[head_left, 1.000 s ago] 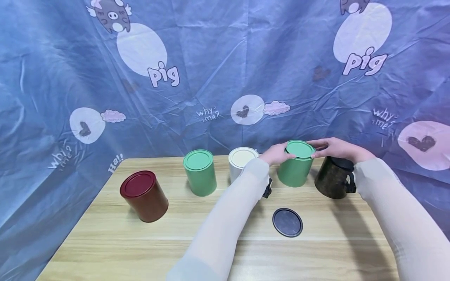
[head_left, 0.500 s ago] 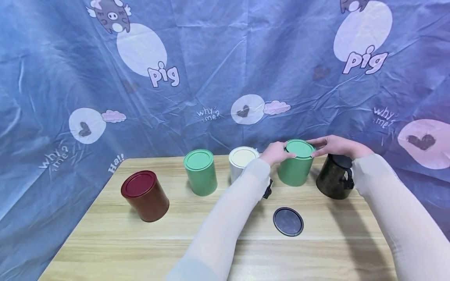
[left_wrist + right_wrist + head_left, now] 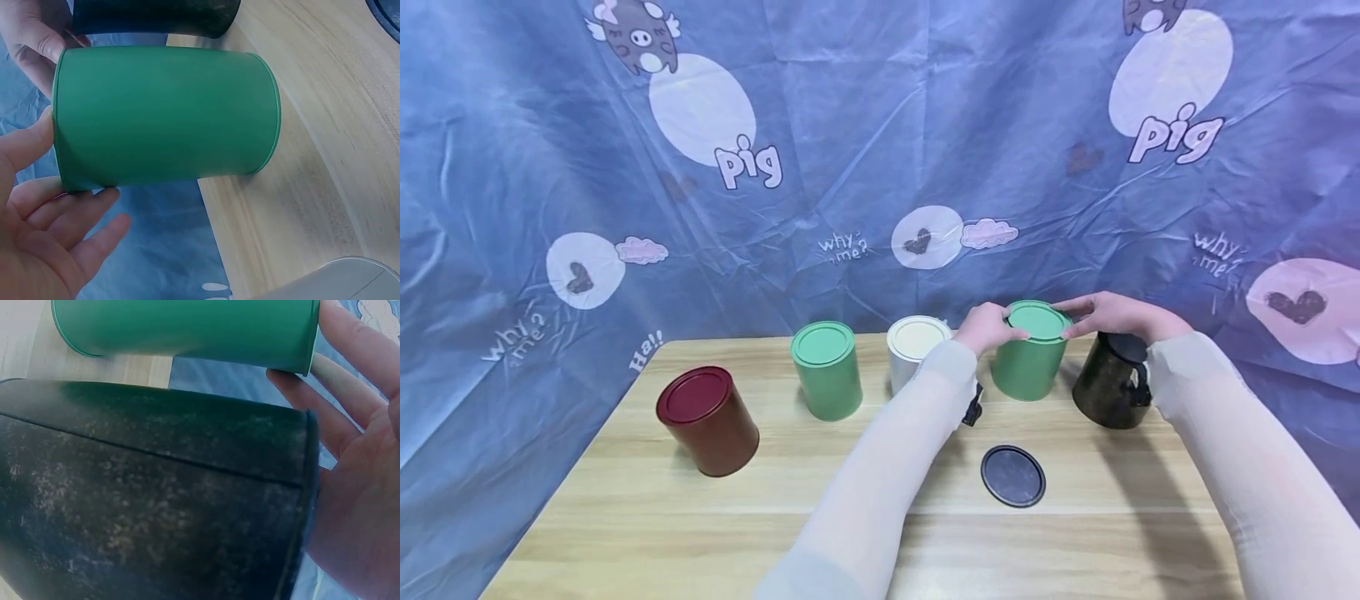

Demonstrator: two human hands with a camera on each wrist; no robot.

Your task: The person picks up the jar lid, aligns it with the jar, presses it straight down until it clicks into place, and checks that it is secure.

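A green can [image 3: 1028, 367] with a matching lid [image 3: 1039, 321] stands upright at the back right of the table, held at its top rim from both sides. My left hand [image 3: 985, 327] grips the left of the rim, thumb along the front. On the opposite side, my right hand [image 3: 1116, 317] holds the rim with its thumb in front and its fingers reaching behind. In the left wrist view the fingertips meet the top end of the green can [image 3: 165, 119]. A mottled dark can [image 3: 144, 494] stands close under the right hand and hides part of it in the right wrist view.
Left of the hands stand a white can [image 3: 917, 340], partly behind the left sleeve, a second green can [image 3: 826, 375] and a dark red can [image 3: 711, 421]. A round black lid [image 3: 1013, 477] lies flat on the wooden table [image 3: 700, 542]. A blue printed cloth [image 3: 865, 150] hangs behind.
Both hands stay at the green can's rim, with only slight shifts of the fingers. The cans and the black lid keep their places.
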